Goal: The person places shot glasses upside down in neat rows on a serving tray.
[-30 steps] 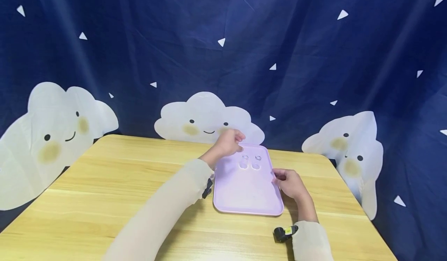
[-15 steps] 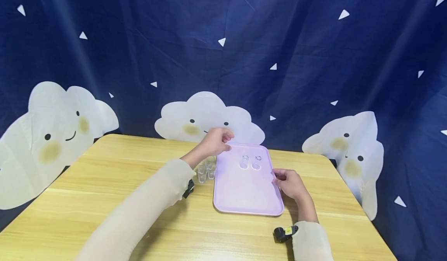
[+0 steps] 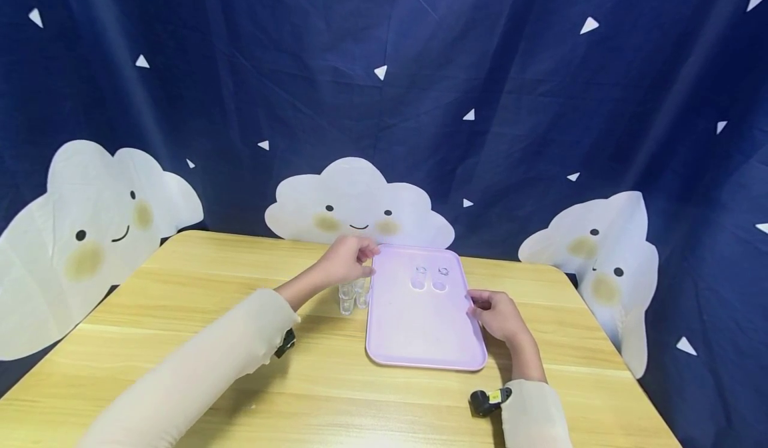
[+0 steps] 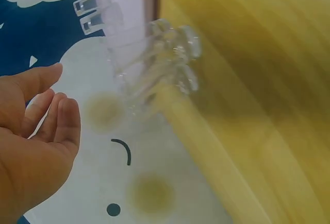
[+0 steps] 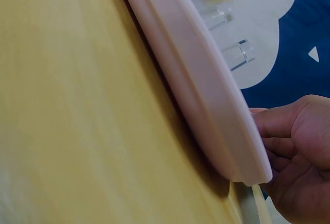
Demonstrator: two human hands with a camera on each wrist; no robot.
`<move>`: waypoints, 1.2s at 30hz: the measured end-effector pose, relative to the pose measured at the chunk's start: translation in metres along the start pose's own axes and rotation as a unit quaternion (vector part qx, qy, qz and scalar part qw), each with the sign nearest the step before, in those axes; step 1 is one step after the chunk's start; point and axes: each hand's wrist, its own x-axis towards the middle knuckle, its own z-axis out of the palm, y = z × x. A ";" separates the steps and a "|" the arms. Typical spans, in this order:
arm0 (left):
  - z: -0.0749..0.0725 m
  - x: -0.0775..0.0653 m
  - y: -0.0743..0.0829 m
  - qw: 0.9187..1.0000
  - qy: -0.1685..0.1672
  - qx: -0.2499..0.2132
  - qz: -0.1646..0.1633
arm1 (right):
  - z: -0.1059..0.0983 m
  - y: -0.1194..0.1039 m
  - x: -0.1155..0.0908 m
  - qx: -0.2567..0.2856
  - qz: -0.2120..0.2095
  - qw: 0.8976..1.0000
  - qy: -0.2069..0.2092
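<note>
A lilac tray [image 3: 426,328] lies on the wooden table, with two small clear glasses [image 3: 440,280] standing in its far half. Along its right edge, my right hand [image 3: 497,315] pinches the rim, thumb over the edge and fingers at the outside. My left hand [image 3: 348,260] hovers by the tray's far left corner, over several more clear shot glasses [image 3: 347,299] grouped on the table. In the left wrist view nothing sits between the loosely bent fingers [image 4: 67,121], and the glasses there look blurred. The hand partly hides that group in the head view.
The wooden table [image 3: 180,341] ends at a dark blue curtain [image 3: 336,68] printed with smiling clouds and white triangles. A small black wrist camera [image 3: 489,401] sits at the right sleeve, another on the left.
My left hand has moved left and slightly down, from over the tray to above the glasses on the table, which have come into sight. The right hand and tray have stayed still.
</note>
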 end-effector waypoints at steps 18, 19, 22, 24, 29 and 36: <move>-0.006 -0.057 -0.034 1.000 0.008 -0.024 -0.019 | -0.001 -0.002 -0.001 0.003 0.003 1.000 0.000; -0.006 -0.060 -0.036 0.999 0.007 -0.026 -0.023 | -0.001 -0.002 -0.001 0.003 0.003 1.000 0.000; -0.005 -0.066 -0.040 0.999 0.007 -0.029 -0.036 | -0.001 -0.001 -0.001 0.004 0.003 1.000 -0.001; -0.004 -0.069 -0.043 0.999 0.009 -0.029 -0.042 | -0.001 -0.001 -0.001 0.004 0.004 1.000 -0.002; -0.003 -0.074 -0.049 0.998 0.009 -0.036 -0.057 | 0.000 0.000 -0.001 0.006 0.004 1.000 -0.004; 0.002 -0.078 -0.056 0.996 -0.021 -0.052 -0.073 | 0.000 0.000 0.000 0.003 0.000 1.000 -0.003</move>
